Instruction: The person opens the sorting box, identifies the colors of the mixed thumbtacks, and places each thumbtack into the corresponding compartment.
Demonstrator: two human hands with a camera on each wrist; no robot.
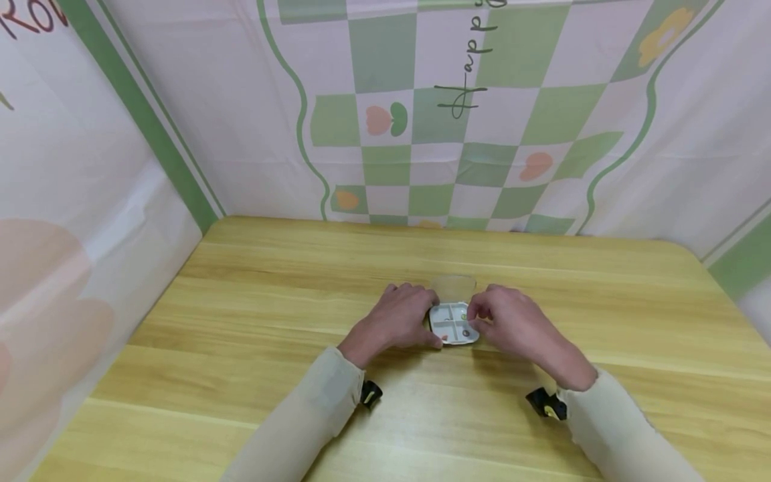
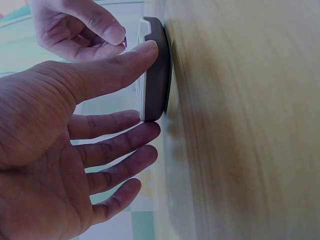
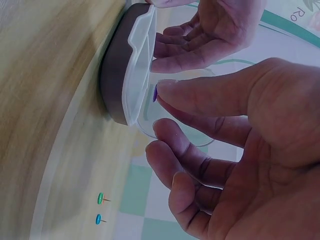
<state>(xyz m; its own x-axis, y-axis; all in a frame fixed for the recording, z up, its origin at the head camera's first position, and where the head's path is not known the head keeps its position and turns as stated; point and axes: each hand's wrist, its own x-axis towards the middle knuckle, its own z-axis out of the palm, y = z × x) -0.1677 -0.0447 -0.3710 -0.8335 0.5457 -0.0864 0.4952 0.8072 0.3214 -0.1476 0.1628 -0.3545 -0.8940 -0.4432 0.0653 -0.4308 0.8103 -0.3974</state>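
Note:
A small pill box [image 1: 453, 322] with a white four-part tray and a dark brown base [image 2: 157, 80] sits on the table, its clear lid [image 1: 453, 288] folded back. Several small coloured items lie in its compartments. My left hand [image 1: 399, 317] grips the box from the left, thumb on the near edge and fingers at the far side. Over the right-hand compartments, my right hand [image 1: 515, 323] pinches what looks like a purple thumbtack [image 3: 155, 93] between thumb and index finger. Most of that tack is hidden by the fingertips.
In the right wrist view a green thumbtack [image 3: 100, 198] and a blue thumbtack [image 3: 98, 219] lie on the wooden table [image 1: 271, 288]. A checked cloth [image 1: 385, 164] hangs along the table's back edge, and another cloth [image 1: 90, 201] hangs on the left.

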